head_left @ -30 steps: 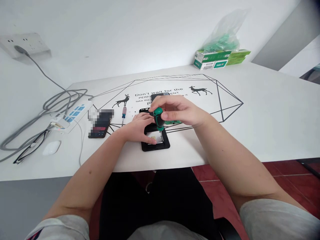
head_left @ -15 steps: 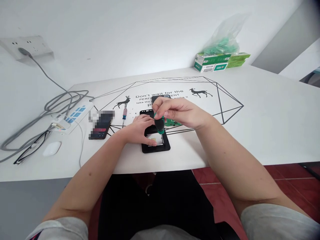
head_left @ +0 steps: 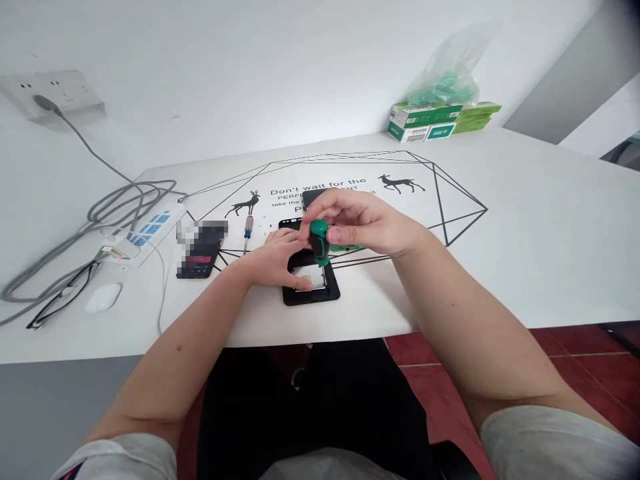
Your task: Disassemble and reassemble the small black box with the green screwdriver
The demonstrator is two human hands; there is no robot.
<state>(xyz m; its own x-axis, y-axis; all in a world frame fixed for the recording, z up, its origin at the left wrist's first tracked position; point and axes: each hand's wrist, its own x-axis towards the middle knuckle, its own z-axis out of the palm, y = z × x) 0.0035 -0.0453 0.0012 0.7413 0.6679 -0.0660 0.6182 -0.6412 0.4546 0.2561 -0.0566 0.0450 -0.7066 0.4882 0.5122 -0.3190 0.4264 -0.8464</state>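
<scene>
My right hand pinches a green-and-black screwdriver by its handle between thumb and fingers. The screwdriver stands nearly upright over an opened black device casing on the table; its tip is too small to make out. My left hand lies across the casing's left side and holds it down, with the thumb at a silvery part in its lower half. Behind my right hand, a green circuit board is partly hidden. A dark flat piece shows beyond it, also partly covered.
Left of the casing lie a second screwdriver and a phone. Farther left are a power strip with coiled cable, glasses and a white case. Green-and-white boxes under a plastic bag stand at the back right.
My right fingers have shifted around the screwdriver handle, opening out so that its green top now shows. My left hand and the casing stay in place.
</scene>
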